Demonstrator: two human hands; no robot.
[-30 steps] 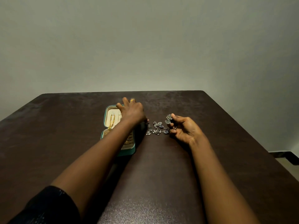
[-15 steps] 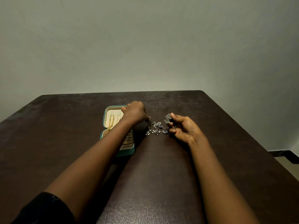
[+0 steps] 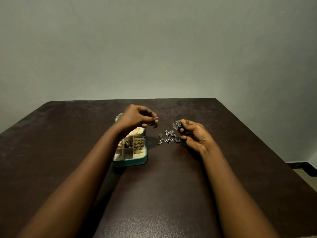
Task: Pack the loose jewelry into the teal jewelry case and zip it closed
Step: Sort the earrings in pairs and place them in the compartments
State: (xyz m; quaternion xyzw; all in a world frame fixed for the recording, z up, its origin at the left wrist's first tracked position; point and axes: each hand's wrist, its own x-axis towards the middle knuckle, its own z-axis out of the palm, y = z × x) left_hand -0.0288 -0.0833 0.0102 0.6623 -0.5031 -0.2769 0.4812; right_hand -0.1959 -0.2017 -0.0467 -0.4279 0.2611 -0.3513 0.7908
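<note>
1. Pinching a small silver earring (image 3: 155, 124) between the thumb and fingertips of the left hand (image 3: 135, 118), clear of the table (image 3: 171, 186) and just right of the far half of the teal jewelry case (image 3: 137, 162). Probably letting the dangling part hang free before lowering it into a compartment.
2. Reaching the left forearm diagonally across the case's left side, with the wrist bent, the fingers curled tight on the earring and the knuckles covering much of the far lid.
3. Clamping the right hand (image 3: 195, 134) on a silver cluster (image 3: 176, 124) raised at the thumb and forefinger, palm turned left toward the case. Possibly also pinching the end of a strand with the lower fingers, though too small to tell.
4. Leaving the rest of the loose silver jewelry (image 3: 169, 139) spread on the table between the two hands, right of the case and right beside the right hand's fingertips, within easy reach of either hand.
5. Having the case lying open on the table left of centre, compartments facing up. Showing gold rings (image 3: 138, 143) seated in the right-hand column and cream sections nearer the body looking bare.
6. Judging by this: separating pieces one at a time for packing, with the silver pile still unpacked and the zip not yet closed.
</note>
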